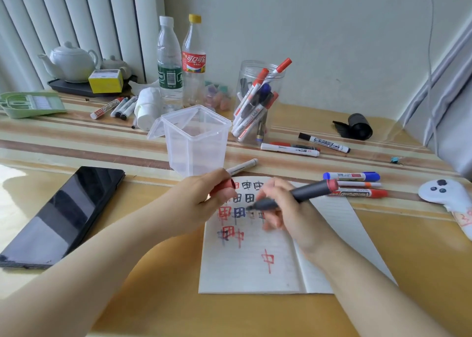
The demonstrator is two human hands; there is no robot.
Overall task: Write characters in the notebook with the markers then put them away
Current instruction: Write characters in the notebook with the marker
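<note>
An open notebook [255,265] lies on the table with red, blue and black characters on its left page. My right hand [286,209] grips a dark grey marker [306,192] with a red end, its tip down on the page among the characters. My left hand [204,198] holds a red-capped white marker [242,166] at the notebook's top left corner. A round clear jar [255,101] behind holds several markers. An empty square clear container [196,137] with its lid hanging open stands just beyond my left hand.
Loose markers lie right of the notebook [352,177], behind it [288,149] and at the far left [112,108]. A black phone [63,216] lies at the left. Two bottles [178,63], a teapot tray [71,63], a tissue roll [148,106] and a white controller [449,193] surround the area.
</note>
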